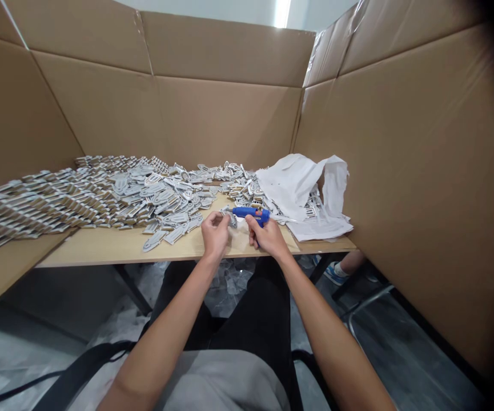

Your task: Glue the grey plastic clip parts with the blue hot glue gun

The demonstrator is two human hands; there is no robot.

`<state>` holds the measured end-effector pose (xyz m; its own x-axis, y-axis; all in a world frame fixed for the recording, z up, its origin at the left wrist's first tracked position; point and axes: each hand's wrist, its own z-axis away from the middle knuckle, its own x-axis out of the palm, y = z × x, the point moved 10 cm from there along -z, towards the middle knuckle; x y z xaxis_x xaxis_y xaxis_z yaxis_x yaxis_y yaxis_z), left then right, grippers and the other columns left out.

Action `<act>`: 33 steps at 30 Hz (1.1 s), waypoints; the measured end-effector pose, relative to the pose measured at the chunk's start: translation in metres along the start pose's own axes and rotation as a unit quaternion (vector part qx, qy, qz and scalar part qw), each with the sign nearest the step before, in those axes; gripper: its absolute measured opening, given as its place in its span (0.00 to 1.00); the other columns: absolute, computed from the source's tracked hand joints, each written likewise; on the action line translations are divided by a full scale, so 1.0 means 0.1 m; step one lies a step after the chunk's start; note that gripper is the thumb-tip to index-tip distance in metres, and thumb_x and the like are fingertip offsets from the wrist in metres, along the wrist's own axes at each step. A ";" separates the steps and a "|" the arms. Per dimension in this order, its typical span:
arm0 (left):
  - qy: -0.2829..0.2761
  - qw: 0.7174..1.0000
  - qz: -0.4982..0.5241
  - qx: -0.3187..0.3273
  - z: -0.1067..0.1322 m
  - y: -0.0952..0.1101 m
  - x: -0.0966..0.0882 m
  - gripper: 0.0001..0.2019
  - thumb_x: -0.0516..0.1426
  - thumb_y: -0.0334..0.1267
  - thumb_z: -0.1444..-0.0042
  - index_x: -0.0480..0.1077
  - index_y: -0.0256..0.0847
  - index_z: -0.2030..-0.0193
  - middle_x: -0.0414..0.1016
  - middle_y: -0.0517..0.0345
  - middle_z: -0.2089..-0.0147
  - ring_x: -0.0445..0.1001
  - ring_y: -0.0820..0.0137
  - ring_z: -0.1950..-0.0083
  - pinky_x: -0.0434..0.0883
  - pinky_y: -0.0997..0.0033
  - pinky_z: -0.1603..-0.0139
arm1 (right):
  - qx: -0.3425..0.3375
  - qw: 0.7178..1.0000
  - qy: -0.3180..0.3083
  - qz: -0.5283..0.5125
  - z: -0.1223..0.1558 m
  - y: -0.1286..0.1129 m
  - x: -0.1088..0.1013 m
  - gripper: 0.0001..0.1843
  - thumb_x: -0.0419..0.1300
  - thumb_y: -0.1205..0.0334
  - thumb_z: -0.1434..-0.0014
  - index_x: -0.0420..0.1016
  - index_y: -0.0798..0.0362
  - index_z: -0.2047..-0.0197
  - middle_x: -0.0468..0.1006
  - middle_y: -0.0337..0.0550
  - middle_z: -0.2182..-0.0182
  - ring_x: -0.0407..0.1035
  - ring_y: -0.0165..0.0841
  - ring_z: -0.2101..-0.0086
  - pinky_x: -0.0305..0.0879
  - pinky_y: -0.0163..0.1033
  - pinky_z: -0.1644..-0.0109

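Head view: the right hand (269,237) grips a blue glue gun (252,213), its nozzle aimed at the grey piece (231,217) pinched by the left hand (215,233), where steadiness seems key.

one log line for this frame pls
left hand: holds grey piece | right hand: grips glue gun, nozzle toward the piece | table: piles of grey pieces, white bag at right

Light wood bench (113,242): overlapping rows of stacked grey-white die-cut pieces (36,200) fill the left side, loose heap of same pieces (165,197) mid-bench toward the back, crumpled white plastic bag (302,185) on white sheet (321,229) at right end.
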<state>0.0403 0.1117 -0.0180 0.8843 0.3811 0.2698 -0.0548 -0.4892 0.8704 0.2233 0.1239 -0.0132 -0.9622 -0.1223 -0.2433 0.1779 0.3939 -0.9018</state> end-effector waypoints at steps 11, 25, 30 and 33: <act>0.002 1.000 -0.012 0.016 -0.01 0.00 -0.01 0.11 0.62 0.34 0.47 0.64 0.42 0.77 0.65 0.64 0.76 0.64 0.73 0.73 0.62 0.73 0.69 | -0.001 0.999 0.015 0.044 0.04 -0.05 -0.02 0.31 0.57 0.31 0.35 0.71 0.50 0.73 0.73 0.38 0.84 0.66 0.31 0.85 0.61 0.34 0.79; -0.027 0.998 -0.044 -0.034 0.03 -0.13 0.06 0.09 0.63 0.40 0.48 0.70 0.41 0.75 0.70 0.61 0.75 0.67 0.71 0.74 0.63 0.72 0.71 | -0.033 0.990 0.132 0.026 0.12 -0.08 -0.22 0.30 0.58 0.33 0.34 0.70 0.49 0.76 0.72 0.39 0.83 0.68 0.32 0.82 0.66 0.37 0.74; -0.053 0.985 -0.160 0.027 -0.25 0.19 -0.11 0.10 0.62 0.40 0.44 0.73 0.40 0.75 0.73 0.57 0.74 0.69 0.68 0.72 0.64 0.70 0.67 | -0.003 0.987 0.128 -0.097 0.05 0.01 -0.21 0.29 0.62 0.32 0.38 0.70 0.51 0.72 0.72 0.37 0.82 0.65 0.29 0.84 0.61 0.34 0.82; -0.028 0.958 -0.269 0.099 -0.76 0.66 -0.40 0.13 0.59 0.36 0.41 0.70 0.39 0.77 0.69 0.57 0.77 0.65 0.68 0.72 0.62 0.70 0.67 | 0.004 0.981 0.127 -0.147 0.01 0.03 -0.20 0.29 0.64 0.31 0.41 0.70 0.50 0.71 0.73 0.37 0.80 0.67 0.29 0.83 0.62 0.34 0.82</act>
<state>-0.0342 0.1243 0.0597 0.7842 0.5793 -0.2224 0.4987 -0.3753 0.7813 0.2437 0.1269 -0.0116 -0.9922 0.0017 0.1243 -0.1150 0.3686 -0.9225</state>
